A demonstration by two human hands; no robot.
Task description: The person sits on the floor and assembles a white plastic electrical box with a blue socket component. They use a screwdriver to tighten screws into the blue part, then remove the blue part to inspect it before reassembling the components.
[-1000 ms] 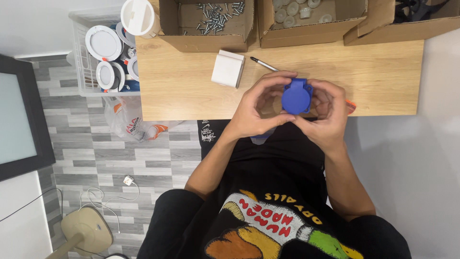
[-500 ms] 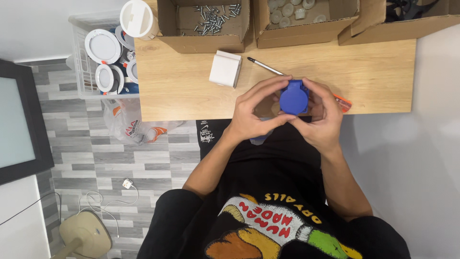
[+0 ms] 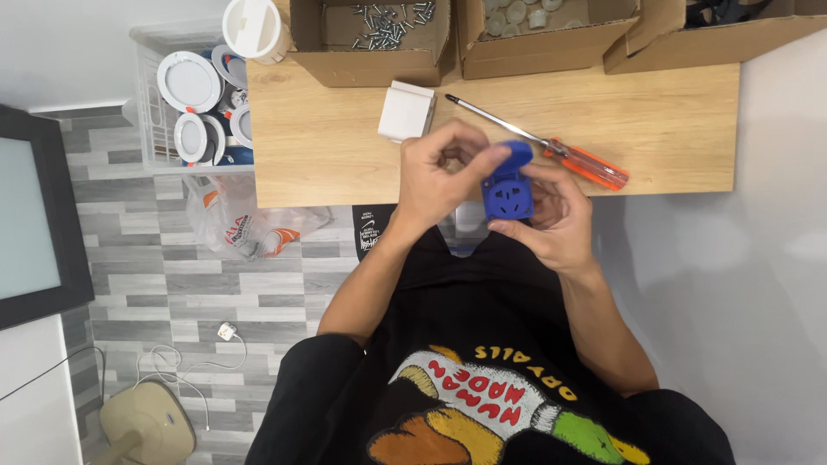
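A blue plastic socket (image 3: 508,191) with a hinged round lid sits between both hands, just over the front edge of the wooden table (image 3: 345,155). Its lid is flipped up, showing the slotted face. My right hand (image 3: 556,215) cradles the socket's body from below and the right. My left hand (image 3: 439,168) grips it from the left, thumb against the raised lid. An orange-handled screwdriver (image 3: 551,148) lies on the table right behind the hands. A small white box (image 3: 407,112) rests beside my left hand.
Three open cardboard boxes line the table's back edge; one (image 3: 375,39) holds screws, another (image 3: 538,34) round parts. A wire basket of round white lamps (image 3: 194,95) stands left of the table. A plastic bag (image 3: 250,224) lies on the tiled floor.
The socket's lid was closed and facing up; now it is flipped open and the slotted face shows. The hands moved slightly nearer to the body, uncovering the screwdriver.
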